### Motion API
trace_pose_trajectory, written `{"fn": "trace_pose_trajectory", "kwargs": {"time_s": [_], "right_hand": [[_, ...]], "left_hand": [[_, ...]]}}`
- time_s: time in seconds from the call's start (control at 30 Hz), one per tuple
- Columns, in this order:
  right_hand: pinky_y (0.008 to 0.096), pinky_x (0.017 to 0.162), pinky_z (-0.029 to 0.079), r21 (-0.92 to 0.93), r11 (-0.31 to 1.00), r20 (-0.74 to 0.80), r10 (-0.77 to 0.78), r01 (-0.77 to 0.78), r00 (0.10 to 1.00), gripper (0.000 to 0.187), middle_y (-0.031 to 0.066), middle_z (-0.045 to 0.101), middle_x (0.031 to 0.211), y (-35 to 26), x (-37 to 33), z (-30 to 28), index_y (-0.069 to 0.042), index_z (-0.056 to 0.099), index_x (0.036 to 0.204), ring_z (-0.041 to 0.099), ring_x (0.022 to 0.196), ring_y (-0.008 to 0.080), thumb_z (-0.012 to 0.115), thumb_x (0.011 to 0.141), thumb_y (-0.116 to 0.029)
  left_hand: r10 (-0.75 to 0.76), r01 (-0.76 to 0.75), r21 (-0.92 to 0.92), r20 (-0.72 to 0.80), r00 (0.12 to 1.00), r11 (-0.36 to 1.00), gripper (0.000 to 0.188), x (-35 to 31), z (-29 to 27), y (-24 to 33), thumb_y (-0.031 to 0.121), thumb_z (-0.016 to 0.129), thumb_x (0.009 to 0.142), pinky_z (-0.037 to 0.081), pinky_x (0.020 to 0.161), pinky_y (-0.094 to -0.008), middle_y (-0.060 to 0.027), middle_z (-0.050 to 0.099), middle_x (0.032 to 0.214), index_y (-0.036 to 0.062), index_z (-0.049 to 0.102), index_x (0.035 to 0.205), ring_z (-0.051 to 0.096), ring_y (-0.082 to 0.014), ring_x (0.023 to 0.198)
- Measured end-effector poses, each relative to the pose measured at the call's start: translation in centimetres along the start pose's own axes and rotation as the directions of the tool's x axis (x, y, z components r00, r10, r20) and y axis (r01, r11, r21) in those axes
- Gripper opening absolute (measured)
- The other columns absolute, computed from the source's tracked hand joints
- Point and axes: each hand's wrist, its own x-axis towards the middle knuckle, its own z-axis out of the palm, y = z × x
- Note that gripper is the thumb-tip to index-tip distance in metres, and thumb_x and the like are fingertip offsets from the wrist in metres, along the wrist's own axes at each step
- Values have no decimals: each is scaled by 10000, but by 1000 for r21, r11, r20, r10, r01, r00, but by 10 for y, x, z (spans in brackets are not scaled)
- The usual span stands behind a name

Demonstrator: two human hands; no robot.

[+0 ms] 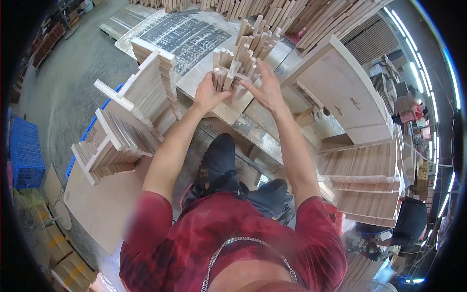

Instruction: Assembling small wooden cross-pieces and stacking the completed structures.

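A bench (265, 138) runs beyond the person's knees, a pale wooden panel (348, 87) to its right and stacked wooden strips (155, 80) to its left. At the bench's middle, a bundle of wooden sticks (239, 63) stands roughly upright. The left hand (209, 95) holds its left side in a curled grip; the right hand (267, 90), its grip wider, clasps the right.

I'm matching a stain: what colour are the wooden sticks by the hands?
The sticks are light beige-brown with paler ends, best seen in the head view.
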Motion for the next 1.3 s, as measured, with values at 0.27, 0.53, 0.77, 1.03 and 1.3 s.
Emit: {"fn": "trace_pose_trajectory", "kwargs": {"time_s": [0.27, 0.53, 0.77, 1.03, 1.3], "right_hand": [[462, 1045, 459, -97, 986, -94, -142, 133, 985, 903, 268, 526, 1364, -25, -21, -29, 35, 365, 1469, 550, 1241, 420, 811, 807, -388], [438, 701, 566, -178, 956, -125, -258, 234, 958, 276, 156, 695, 875, -35, -220, -228, -73, 688, 1103, 684, 773, 342, 711, 844, -164], [430, 927, 504, -800, 400, -495, -19, -447, 869, 367, 180, 681, 1125, -8, -318, -483, -65, 672, 1215, 624, 1089, 340, 661, 849, -82], [442, 877, 498, -723, 497, -369, 311, -481, 876, 309, 177, 691, 985, 53, -307, -539, -63, 709, 994, 616, 998, 358, 750, 692, -114], [406, 856, 517, -499, 645, -494, 338, -579, 801, 300, 179, 700, 1072, 22, -309, -547, 31, 695, 1103, 671, 952, 321, 689, 813, -45]], "left_hand": [[68, -64, 44, -83, 994, 997, 731, 0, 18, -24, 343, 866, 616, 511, 899, -414, -186, 669, 1058, 3, 560, 1186, 653, -321, 1010], [154, -154, -127, -12, 988, 980, 765, 12, 38, -52, 237, 887, 767, 471, 1001, -375, -188, 604, 1300, -56, 493, 1354, 601, -264, 1177], [122, -104, 113, -168, 978, 988, 763, -83, 19, 10, 189, 844, 809, 455, 1067, -416, -230, 559, 1382, -71, 455, 1411, 557, -327, 1279], [411, -378, 182, -204, 888, 908, 558, -137, -83, 163, 18, 729, 878, 479, 1018, -385, -196, 618, 1321, -2, 521, 1396, 603, -266, 1203], [382, -109, 535, -432, 817, 838, 421, -125, -212, 185, 144, 773, 862, 484, 1004, -375, -170, 689, 1240, 5, 668, 1245, 654, -281, 1158]]}}
